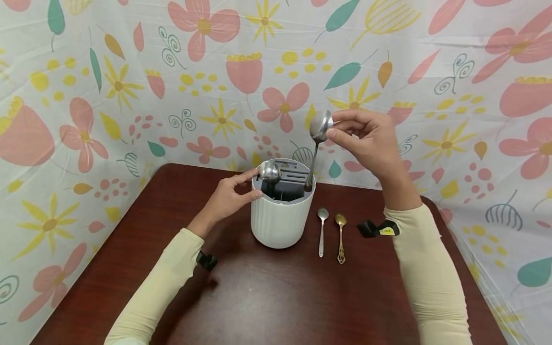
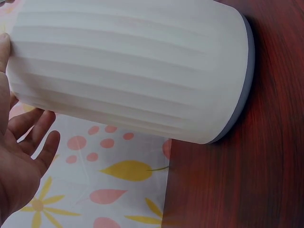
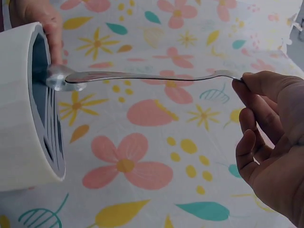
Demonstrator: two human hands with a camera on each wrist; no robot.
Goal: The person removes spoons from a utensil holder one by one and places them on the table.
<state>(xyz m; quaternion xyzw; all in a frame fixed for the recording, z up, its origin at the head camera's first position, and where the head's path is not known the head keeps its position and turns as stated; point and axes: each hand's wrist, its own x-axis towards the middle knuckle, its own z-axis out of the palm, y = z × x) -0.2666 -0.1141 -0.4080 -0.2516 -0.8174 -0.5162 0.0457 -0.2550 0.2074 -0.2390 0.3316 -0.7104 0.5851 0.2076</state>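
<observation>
My right hand (image 1: 364, 139) pinches a large metal spoon (image 1: 321, 127) by its bowl, between thumb and fingertips. The spoon's handle points down to the right side of a white ribbed utensil holder (image 1: 278, 223); whether its end is inside a slot I cannot tell. My left hand (image 1: 226, 199) touches the holder's left side near the rim, thumb in front and fingers fairly straight. A metal ladle or round spoon (image 1: 269, 171) stands in the holder, bowl up. In the right wrist view the held spoon's handle (image 3: 142, 76) reaches across towards the holder's grey slotted top (image 3: 54, 137).
Right of the holder, a small silver spoon (image 1: 322, 232) and a gold spoon (image 1: 340, 239) with an ornate handle lie on the dark red-brown table (image 1: 258, 297). Behind hangs a flower-patterned cloth (image 1: 142, 72), close to the table's back edge.
</observation>
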